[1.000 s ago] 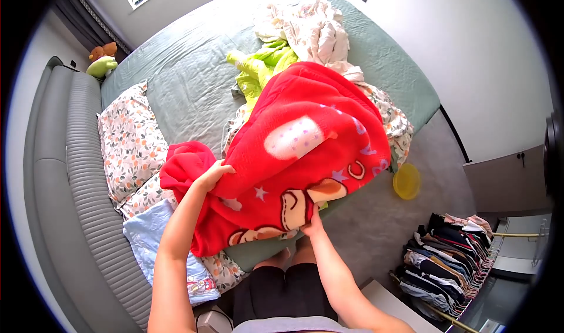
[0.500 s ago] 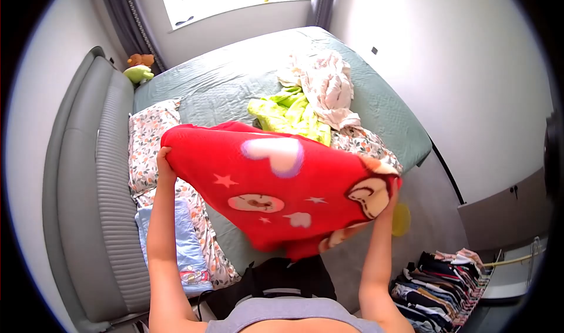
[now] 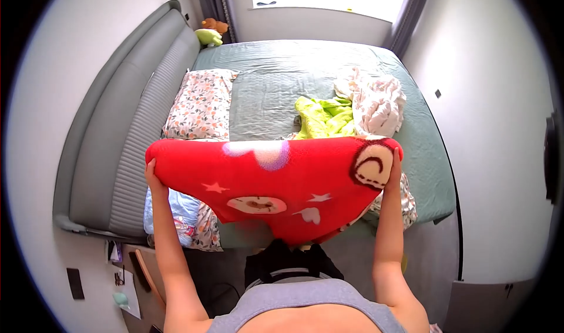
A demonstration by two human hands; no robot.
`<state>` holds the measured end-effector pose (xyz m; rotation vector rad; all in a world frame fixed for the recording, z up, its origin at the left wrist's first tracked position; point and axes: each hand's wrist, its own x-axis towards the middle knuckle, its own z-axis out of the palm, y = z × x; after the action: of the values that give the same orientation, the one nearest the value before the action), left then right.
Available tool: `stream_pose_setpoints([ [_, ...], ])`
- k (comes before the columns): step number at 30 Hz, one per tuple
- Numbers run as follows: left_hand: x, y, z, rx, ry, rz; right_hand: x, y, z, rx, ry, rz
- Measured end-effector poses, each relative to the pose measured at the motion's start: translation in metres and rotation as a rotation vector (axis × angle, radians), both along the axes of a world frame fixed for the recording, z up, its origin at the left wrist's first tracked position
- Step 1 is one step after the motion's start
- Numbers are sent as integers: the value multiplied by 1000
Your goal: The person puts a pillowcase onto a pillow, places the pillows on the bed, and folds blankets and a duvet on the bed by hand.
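A red blanket (image 3: 258, 186) with hearts, stars and cartoon faces hangs stretched between my two hands, in front of my body and over the near side of the bed. My left hand (image 3: 154, 173) is closed on its left upper corner. At the right upper corner, my right hand (image 3: 395, 167) grips the cloth beside a cream cartoon patch. The top edge runs nearly straight between them, and the lower part sags towards my legs. Most of my fingers are hidden behind the fabric.
The bed (image 3: 270, 80) has a green sheet and a grey headboard (image 3: 135, 86). On it lie a floral pillow (image 3: 200, 104), a light blue cloth (image 3: 182, 207), a lime-green cloth (image 3: 323, 118) and a crumpled pale blanket (image 3: 379, 104). A nightstand (image 3: 141, 286) stands lower left.
My view has turned, so the bed now sits straighter ahead. The blanket's top edge has become level and pulled taut, with my right hand raised. The clothes rack has mostly left view.
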<state>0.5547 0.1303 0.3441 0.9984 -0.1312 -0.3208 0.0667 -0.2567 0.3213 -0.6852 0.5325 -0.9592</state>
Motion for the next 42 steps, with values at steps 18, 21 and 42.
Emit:
stream_pose_setpoints([
  [18,9,-69,-11,588,-319,-226,134,-52,5,-225,175,181],
  [21,33,-76,68,246,-404,55,148,-80,64,-277,-84,45],
  [42,-137,93,-263,925,29,-157,-91,-4,-173,-29,1003,-8],
])
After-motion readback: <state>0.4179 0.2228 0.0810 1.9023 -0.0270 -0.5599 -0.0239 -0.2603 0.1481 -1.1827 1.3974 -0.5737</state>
